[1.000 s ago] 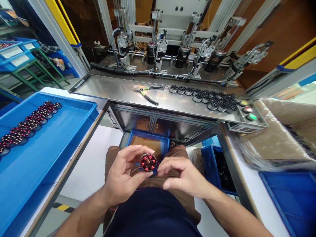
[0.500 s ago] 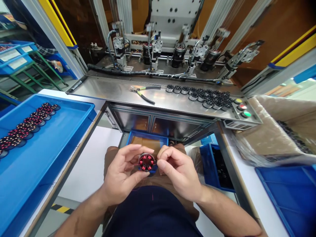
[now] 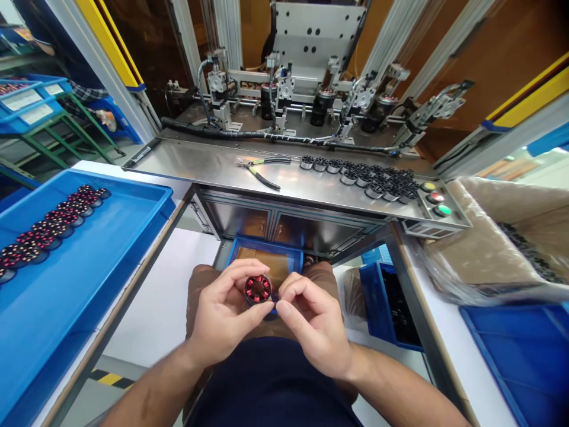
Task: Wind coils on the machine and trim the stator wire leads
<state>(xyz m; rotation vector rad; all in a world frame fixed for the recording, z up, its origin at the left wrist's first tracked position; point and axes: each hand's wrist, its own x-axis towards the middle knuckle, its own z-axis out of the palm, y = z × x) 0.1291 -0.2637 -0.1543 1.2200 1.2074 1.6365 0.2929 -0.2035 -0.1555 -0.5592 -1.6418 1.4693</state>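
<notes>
A round motor stator [image 3: 258, 289] with red windings and a dark rim is held over my lap. My left hand [image 3: 226, 305] grips it between thumb and fingers, its wound face turned up toward me. Just to its right, my right hand [image 3: 313, 323] is closed in a pinch at the stator's lower right edge. What lies between those fingertips is too small to make out; it may be a thin wire end. Below the hands, a blue bin [image 3: 232, 248] with brown cardboard in it stands near the floor.
Diagonal cutters [image 3: 262, 169] and several unwound black cores [image 3: 377, 181] lie on the metal ledge before the winding machine [image 3: 320, 35]. Wound stators [image 3: 53, 228] line a blue tray [image 3: 111, 261] at left. Button box [image 3: 462, 213], lined carton [image 3: 493, 237] and blue bin [image 3: 515, 356] stand right.
Both hands have shifted slightly left with the stator. The right hand's pinch has dropped from the stator's right side to its lower right edge.
</notes>
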